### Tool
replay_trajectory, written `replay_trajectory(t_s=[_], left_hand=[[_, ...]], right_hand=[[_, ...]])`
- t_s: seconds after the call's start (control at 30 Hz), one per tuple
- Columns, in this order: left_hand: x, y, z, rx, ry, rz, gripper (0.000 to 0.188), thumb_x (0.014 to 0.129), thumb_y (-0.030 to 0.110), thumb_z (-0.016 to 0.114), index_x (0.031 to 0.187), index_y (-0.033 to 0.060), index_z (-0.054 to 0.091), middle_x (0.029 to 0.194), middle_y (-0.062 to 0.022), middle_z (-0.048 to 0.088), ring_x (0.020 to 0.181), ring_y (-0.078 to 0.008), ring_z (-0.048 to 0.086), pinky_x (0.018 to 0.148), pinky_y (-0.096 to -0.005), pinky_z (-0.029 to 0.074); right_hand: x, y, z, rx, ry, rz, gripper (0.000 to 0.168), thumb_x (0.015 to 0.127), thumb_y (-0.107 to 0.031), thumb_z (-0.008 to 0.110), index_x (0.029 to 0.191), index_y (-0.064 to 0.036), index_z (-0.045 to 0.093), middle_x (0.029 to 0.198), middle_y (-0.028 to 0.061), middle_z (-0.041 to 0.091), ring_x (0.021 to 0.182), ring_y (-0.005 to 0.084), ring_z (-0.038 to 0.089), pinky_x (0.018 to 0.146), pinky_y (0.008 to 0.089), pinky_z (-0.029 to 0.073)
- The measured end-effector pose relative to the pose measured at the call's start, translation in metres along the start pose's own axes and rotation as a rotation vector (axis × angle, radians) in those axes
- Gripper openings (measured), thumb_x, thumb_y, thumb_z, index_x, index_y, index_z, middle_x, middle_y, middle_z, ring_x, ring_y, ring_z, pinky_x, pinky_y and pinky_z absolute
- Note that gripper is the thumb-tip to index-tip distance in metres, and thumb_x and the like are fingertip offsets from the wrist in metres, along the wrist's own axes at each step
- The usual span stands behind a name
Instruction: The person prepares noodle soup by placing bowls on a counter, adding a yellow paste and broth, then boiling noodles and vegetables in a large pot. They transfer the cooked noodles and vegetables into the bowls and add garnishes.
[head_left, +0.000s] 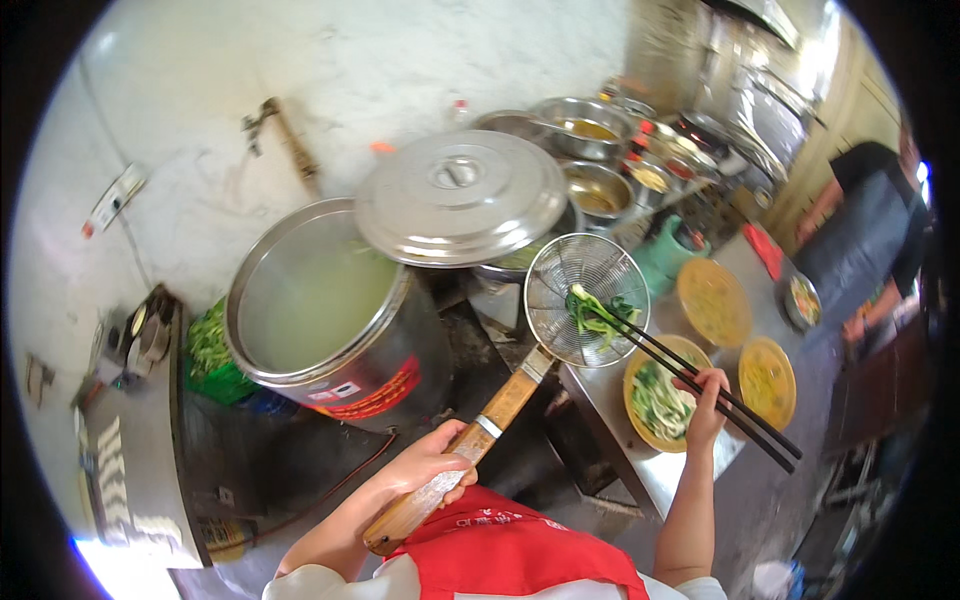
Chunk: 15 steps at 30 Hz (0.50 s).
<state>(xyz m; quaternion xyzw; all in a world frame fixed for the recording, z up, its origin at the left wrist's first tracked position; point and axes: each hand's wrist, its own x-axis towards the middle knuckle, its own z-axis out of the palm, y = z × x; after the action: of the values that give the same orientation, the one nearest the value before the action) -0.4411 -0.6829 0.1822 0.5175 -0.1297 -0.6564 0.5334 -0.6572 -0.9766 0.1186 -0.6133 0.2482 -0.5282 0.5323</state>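
My left hand (442, 466) grips the wooden handle (512, 391) of a wire strainer (553, 262), which is held out between the big pot and the metal table. Some leafy greens (600, 311) lie in the strainer's basket. My right hand (707, 401) holds a pair of long black chopsticks (739, 409), their tips at the greens. Partly beneath the strainer, a yellow bowl (630, 386) contains noodles and greens (664, 401). Two more yellow bowls with yellowish broth, a rear bowl (714, 301) and a right bowl (766, 382), stand beside it.
A large steel pot (431, 360) of cloudy liquid stands left, a metal lid (461, 199) overlapping its rim. Behind are steel basins (600, 196) and a green gas cylinder (664, 251). A person in an apron (855, 232) stands right, near a small bowl (802, 301). Noodles lie on the left counter (142, 442).
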Motion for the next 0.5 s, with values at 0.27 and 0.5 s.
replay_trajectory(t_s=[0.27,0.5], left_hand=[[-0.067,0.016,-0.08,-0.199,0.085,0.24,0.041,0.075,0.004,0.047,0.109,0.0051,0.024,0.065,-0.012,0.045,0.043,-0.017,0.045,0.039,-0.0256,0.038],[-0.124,0.042,-0.182,-0.083,0.552,0.328,0.046,0.068,-0.003,0.048,0.109,0.0051,0.028,0.059,-0.0096,0.047,0.041,-0.0166,0.047,0.039,-0.0263,0.038]], right_hand=[[0.031,-0.016,0.161,0.349,-0.038,0.044,0.026,0.086,-0.023,0.038,0.07,-0.003,0.037,0.074,0.011,0.046,0.063,0.0233,0.055,0.057,0.0355,0.051],[0.029,-0.002,0.333,0.548,-0.243,0.243,0.025,0.088,-0.028,0.035,0.074,-0.006,0.036,0.067,0.0038,0.04,0.055,0.0232,0.055,0.054,0.0364,0.051]])
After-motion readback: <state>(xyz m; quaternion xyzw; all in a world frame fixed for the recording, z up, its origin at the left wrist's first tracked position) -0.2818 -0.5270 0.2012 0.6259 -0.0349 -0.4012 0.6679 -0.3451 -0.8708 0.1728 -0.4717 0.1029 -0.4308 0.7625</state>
